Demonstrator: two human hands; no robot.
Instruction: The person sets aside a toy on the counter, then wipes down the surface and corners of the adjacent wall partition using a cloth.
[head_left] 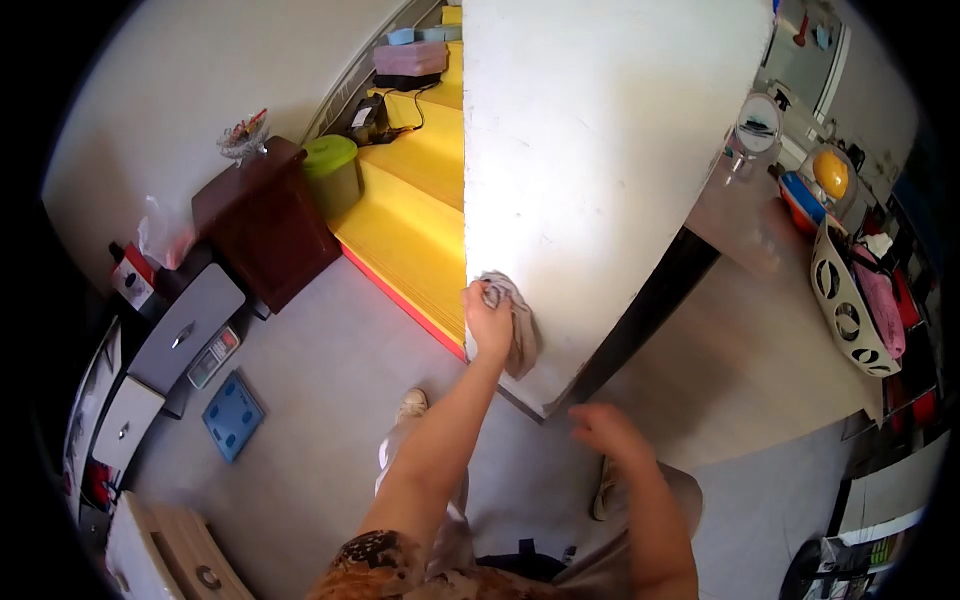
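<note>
My left hand (487,318) is closed on a crumpled greyish cloth (522,340), pressed against the lower left edge of a white wall (590,180). Part of the cloth hangs down below my fingers. Faint scuffs and small marks show on the wall's surface. My right hand (607,432) hovers near the wall's bottom corner, apart from the cloth; its fingers are curled and blurred, so I cannot make out whether anything is in them.
Yellow stairs (410,190) rise left of the wall, with boxes (410,60) and a lidded green bin (330,170) on them. A dark red cabinet (265,225), a blue scale (233,415) and drawers (180,330) stand left. A white basket (845,300) is at right.
</note>
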